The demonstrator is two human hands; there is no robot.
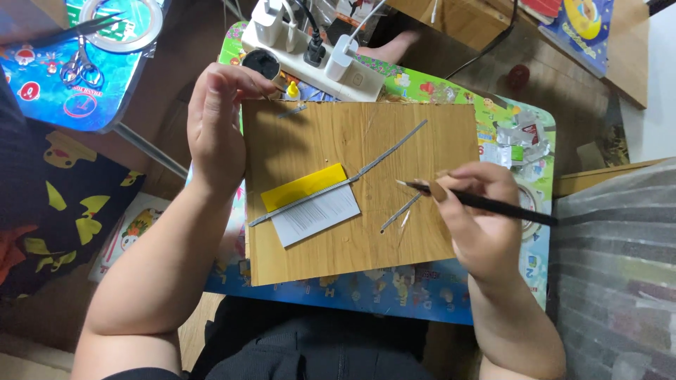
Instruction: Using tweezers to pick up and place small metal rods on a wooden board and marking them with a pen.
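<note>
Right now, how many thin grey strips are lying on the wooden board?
4: a short grey strip near the left hand, a long grey strip mid-board, one crossing the yellow paper, one beside the right hand.

One rectangular wooden board. Three thin grey strips: long, short right, tiny far left. One yellow-and-white paper slip. One black brush. One white power strip. Two hands: left, right.
</note>
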